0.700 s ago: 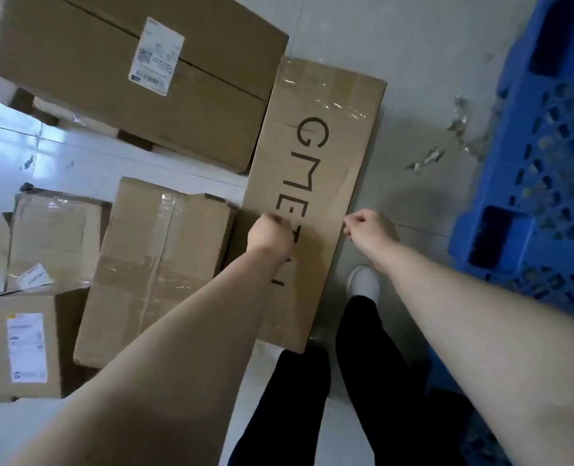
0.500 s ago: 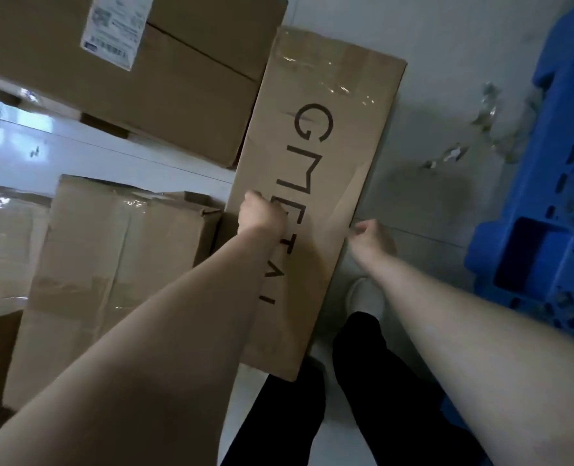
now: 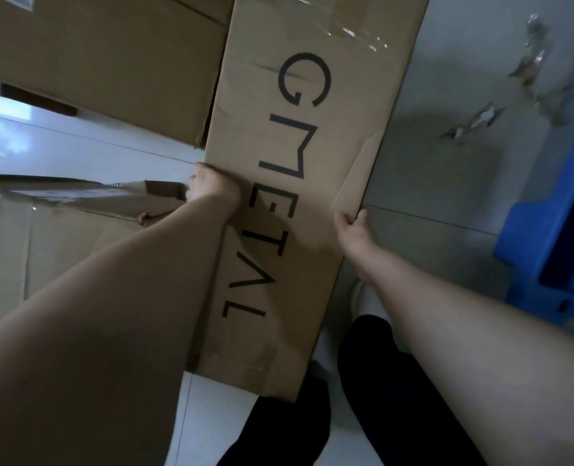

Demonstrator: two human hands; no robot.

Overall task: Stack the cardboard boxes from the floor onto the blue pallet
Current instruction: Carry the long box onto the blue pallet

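Note:
A long flat cardboard box (image 3: 315,156) printed "GMETAL" fills the middle of the view, running from the top down to my legs. My left hand (image 3: 211,186) grips its left long edge with curled fingers. My right hand (image 3: 351,227) holds the right long edge, thumb on the side and fingers curled under. The blue pallet (image 3: 554,250) shows at the right edge, apart from the box.
A large brown box (image 3: 104,52) lies at the top left, touching the long box. Another taped box (image 3: 63,237) sits low on the left under my forearm. Scuffed grey floor (image 3: 463,136) lies between the long box and the pallet. My dark trousers and white shoe are below.
The long box now looks much larger and nearer. Both hands have shifted from its top face to its side edges. The pallet has slid further out to the right.

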